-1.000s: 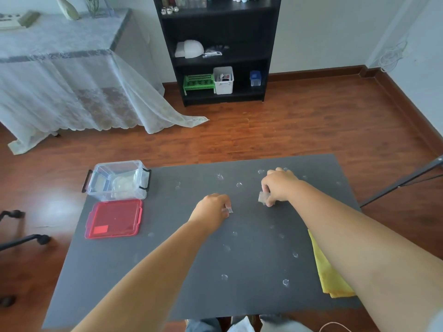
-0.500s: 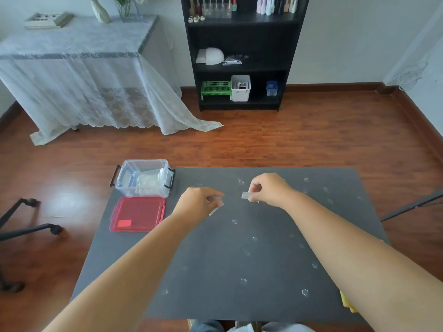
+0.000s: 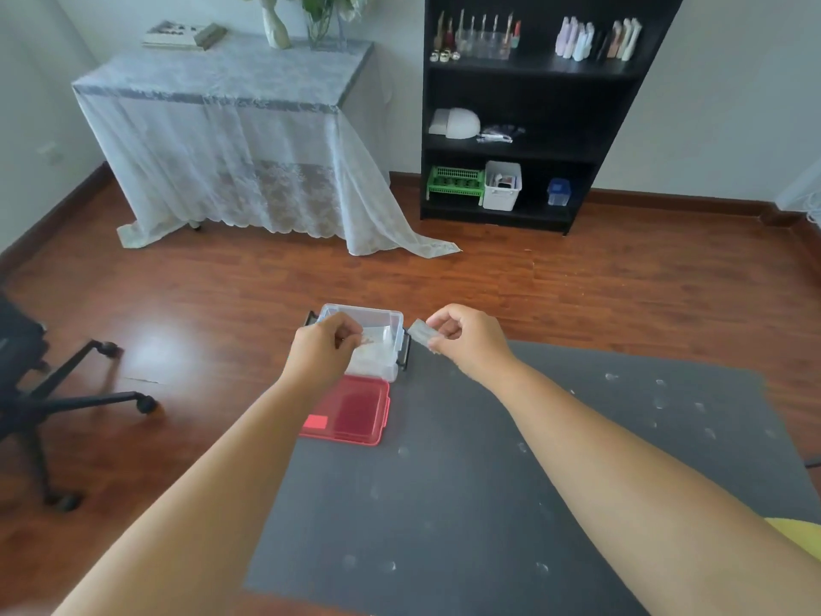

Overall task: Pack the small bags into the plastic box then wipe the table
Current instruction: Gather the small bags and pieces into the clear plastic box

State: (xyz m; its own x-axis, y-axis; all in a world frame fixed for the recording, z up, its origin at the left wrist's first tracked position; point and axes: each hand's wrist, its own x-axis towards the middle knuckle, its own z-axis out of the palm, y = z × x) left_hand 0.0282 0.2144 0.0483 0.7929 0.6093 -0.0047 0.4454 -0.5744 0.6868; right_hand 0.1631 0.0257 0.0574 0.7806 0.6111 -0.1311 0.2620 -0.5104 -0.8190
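Observation:
A clear plastic box [image 3: 391, 324] with black side latches stands at the far left corner of the grey table [image 3: 466, 482]. Small clear bags lie inside it. My left hand [image 3: 326, 349] hovers over the box's near left side, fingers pinched on a small clear bag that is mostly hidden by them. My right hand [image 3: 466, 337] is just right of the box, pinching another small clear bag [image 3: 422, 334] above the table. The box's red lid [image 3: 351, 411] lies flat just in front of the box. A yellow cloth [image 3: 795, 533] peeks out at the right edge.
Several water drops [image 3: 657, 404] dot the table top, mostly on the right and near side. A black office chair [image 3: 40, 393] stands on the wooden floor to the left. A black shelf unit [image 3: 533, 113] and a lace-covered table [image 3: 231, 126] stand against the far wall.
Both hands have lifted from the middle of the table and travelled left and away to the box, each carrying a small bag. The view has swung left and upward.

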